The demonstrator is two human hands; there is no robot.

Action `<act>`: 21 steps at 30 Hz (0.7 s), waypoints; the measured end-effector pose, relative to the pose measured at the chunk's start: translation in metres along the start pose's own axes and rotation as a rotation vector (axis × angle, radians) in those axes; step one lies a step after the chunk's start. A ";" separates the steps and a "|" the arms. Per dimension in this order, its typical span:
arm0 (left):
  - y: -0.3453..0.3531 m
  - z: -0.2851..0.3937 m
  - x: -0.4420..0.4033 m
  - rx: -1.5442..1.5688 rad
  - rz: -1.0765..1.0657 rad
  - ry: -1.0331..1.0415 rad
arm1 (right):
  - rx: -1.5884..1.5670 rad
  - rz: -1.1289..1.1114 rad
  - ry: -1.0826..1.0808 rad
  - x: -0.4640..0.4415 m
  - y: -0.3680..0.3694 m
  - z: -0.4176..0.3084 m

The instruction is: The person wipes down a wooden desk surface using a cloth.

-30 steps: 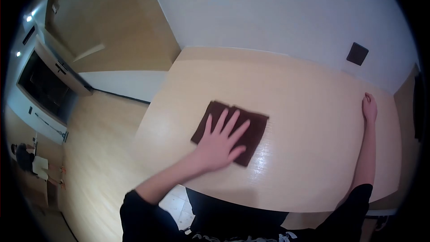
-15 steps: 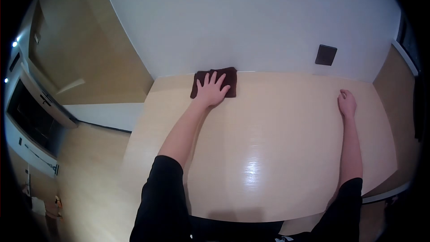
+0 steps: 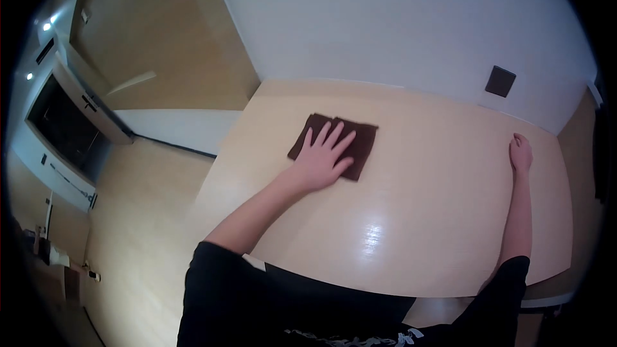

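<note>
Pale table (image 3: 437, 180), cloth (image 3: 365, 144) (brown), left hand (image 3: 319, 164) atop

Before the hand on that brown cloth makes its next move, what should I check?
1. Left hand has its fingers spread on the brown cloth: ok.
2. Whole palm over the cloth: not ok; its heel extends past the near edge.
3. Cloth clear of the wall: ok, bare tabletop between.
4. Right hand away from the cloth: ok.
5. Cloth's underside clean: cannot tell, hidden.
</note>
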State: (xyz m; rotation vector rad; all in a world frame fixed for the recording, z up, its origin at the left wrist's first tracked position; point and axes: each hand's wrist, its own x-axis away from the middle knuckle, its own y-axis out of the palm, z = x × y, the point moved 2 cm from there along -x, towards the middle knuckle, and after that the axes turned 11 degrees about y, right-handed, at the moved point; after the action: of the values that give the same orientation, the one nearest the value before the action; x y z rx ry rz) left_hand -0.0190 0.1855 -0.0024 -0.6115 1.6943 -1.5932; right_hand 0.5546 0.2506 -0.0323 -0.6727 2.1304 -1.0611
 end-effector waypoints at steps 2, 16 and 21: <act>-0.017 0.020 0.043 0.030 -0.049 0.020 | 0.001 -0.013 -0.016 -0.007 0.008 0.002; -0.049 0.107 0.189 0.115 0.089 -0.371 | -0.096 -0.043 -0.088 -0.034 0.034 0.034; -0.058 0.102 0.178 0.077 0.036 -0.323 | -0.104 -0.087 -0.080 -0.039 0.036 0.040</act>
State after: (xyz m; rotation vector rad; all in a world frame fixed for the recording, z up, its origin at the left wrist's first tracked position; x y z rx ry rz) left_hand -0.0600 -0.0216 0.0248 -0.7503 1.3915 -1.4393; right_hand 0.6044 0.2773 -0.0670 -0.8504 2.1148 -0.9572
